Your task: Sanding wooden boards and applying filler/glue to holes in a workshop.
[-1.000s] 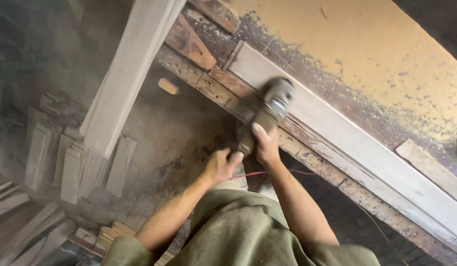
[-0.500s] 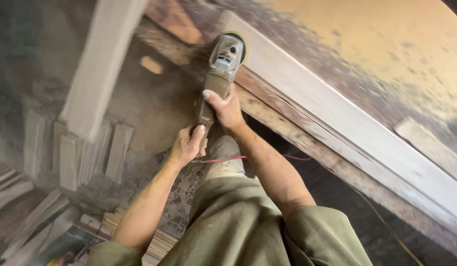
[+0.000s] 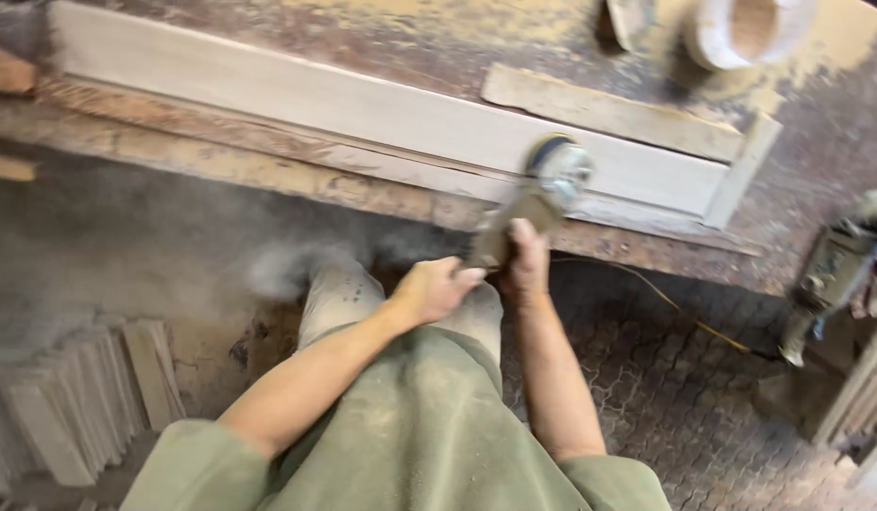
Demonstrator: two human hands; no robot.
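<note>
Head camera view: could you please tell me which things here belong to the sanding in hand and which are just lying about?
In use:
- angle grinder, gripped by the right hand and left hand
- long pale plank under its disc
- workbench carrying the plank

Lying about:
- short board on the bench
- round ring
- second power tool at the right
- stacked wood pieces on the floor

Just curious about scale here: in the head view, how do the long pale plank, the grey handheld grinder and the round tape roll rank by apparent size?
1. Long pale wooden plank.
2. Grey handheld grinder.
3. Round pale tape roll, partly cut off by the frame edge and farther away, so unsure against the grinder.
</note>
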